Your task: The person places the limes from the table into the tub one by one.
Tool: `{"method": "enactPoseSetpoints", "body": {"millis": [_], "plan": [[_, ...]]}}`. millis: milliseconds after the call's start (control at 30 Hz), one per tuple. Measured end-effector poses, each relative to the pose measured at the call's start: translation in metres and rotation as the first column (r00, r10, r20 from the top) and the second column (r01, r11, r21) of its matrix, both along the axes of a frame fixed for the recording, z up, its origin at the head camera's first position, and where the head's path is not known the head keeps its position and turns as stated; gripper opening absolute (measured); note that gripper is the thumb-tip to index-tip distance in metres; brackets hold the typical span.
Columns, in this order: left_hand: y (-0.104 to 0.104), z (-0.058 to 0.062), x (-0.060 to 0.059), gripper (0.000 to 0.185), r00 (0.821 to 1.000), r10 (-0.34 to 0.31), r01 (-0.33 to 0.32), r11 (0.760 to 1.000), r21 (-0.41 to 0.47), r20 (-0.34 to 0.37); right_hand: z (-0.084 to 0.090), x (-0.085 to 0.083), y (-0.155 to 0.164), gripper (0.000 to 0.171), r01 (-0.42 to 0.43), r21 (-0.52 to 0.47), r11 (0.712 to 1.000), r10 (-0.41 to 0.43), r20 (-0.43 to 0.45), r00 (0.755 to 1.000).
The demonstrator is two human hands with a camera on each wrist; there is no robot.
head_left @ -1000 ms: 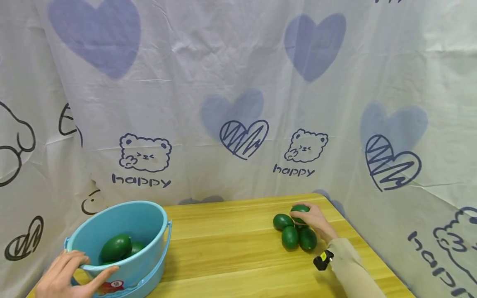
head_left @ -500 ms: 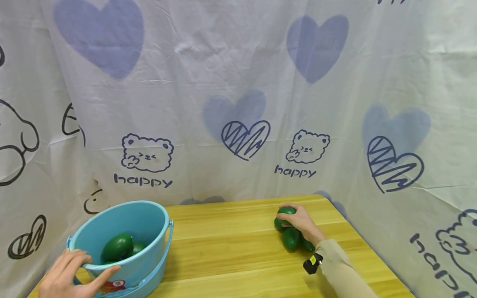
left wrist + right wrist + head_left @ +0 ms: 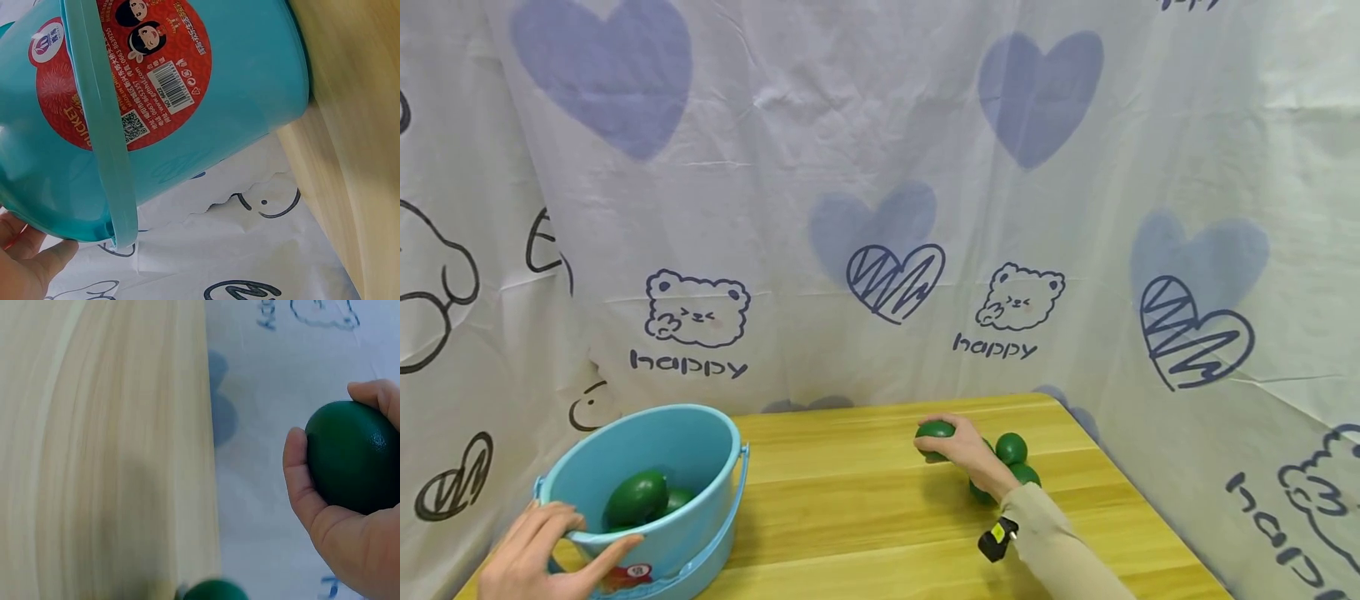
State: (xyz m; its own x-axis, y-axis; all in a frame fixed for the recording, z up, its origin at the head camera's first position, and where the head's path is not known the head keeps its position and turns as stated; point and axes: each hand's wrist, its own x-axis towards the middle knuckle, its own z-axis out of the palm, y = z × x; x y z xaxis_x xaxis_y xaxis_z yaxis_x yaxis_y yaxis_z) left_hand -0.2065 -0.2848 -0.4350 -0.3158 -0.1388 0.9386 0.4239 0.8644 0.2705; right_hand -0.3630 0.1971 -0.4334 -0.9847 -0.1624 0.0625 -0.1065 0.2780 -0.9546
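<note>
In the head view my left hand [image 3: 535, 554] grips the near rim of a light blue plastic bucket [image 3: 706, 507], fingers over the edge and thumb outside. Inside the bucket lie several dark green oval fruits [image 3: 637, 497]. My right hand [image 3: 967, 450] holds another smooth dark green oval fruit [image 3: 934, 431] over the right part of the table; the right wrist view shows thumb and fingers curled round this held fruit [image 3: 353, 456]. Behind the right hand sits a small cluster of the same fruits [image 3: 1011, 448], partly hidden by hand and wrist.
A yellow wood-grain table [image 3: 835, 500] bears everything. White cloth printed with hearts and bears [image 3: 880, 125] hangs along the back and both sides. The bucket's handle [image 3: 743, 477] hangs down its side, and a red label [image 3: 156, 69] shows in the left wrist view.
My right hand has lifted the fruit off the cluster and carried it left. More of the remaining fruits show behind it. The left hand and bucket stay in place.
</note>
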Motion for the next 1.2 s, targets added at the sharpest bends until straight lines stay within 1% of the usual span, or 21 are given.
{"method": "enactPoseSetpoints", "body": {"millis": [67,200,400,500,567,700,767,933,1067,1200], "plan": [[0.001,0.0,0.001,0.065,1.0,0.01,-0.01,1.0,0.006,0.004,0.003,0.002,-0.01,0.045,-0.021,-0.005,1.0,0.02,-0.007,1.0],[0.001,0.002,0.004,0.062,0.997,0.048,-0.048,0.999,-0.001,0.067,0.007,0.006,-0.031,0.047,-0.074,-0.015,0.997,0.073,-0.014,0.997],[0.002,0.001,0.006,0.059,0.996,0.047,-0.048,0.999,0.006,0.076,0.009,0.012,-0.059,0.047,-0.152,-0.024,0.988,0.152,-0.01,0.988],[0.002,0.001,0.006,0.061,0.995,0.06,-0.06,0.998,0.008,0.074,0.011,0.014,-0.073,0.045,-0.184,-0.02,0.983,0.184,-0.013,0.983],[0.002,0.002,0.006,0.062,0.993,0.073,-0.074,0.997,0.004,0.089,0.014,0.015,-0.082,0.044,-0.202,0.0,0.979,0.202,-0.018,0.979],[0.002,0.003,0.007,0.063,0.99,0.087,-0.088,0.996,0.006,0.11,0.02,0.018,-0.099,0.04,-0.227,0.05,0.973,0.229,-0.041,0.973],[0.002,0.003,0.007,0.063,0.991,0.083,-0.084,0.996,0.009,0.102,0.024,0.02,-0.106,0.039,-0.239,0.059,0.969,0.243,-0.054,0.969],[0.003,0.004,0.007,0.065,0.993,0.078,-0.079,0.997,0.012,0.09,0.031,0.024,-0.123,0.037,-0.277,0.04,0.96,0.279,-0.075,0.957],[0.004,0.006,0.007,0.065,0.989,0.088,-0.09,0.996,0.01,0.116,0.035,0.025,-0.134,0.037,-0.289,0.033,0.957,0.291,-0.076,0.954],[0.003,0.005,0.007,0.064,0.99,0.084,-0.086,0.996,0.008,0.116,0.036,0.028,-0.14,0.036,-0.293,0.029,0.956,0.294,-0.071,0.953]]}}
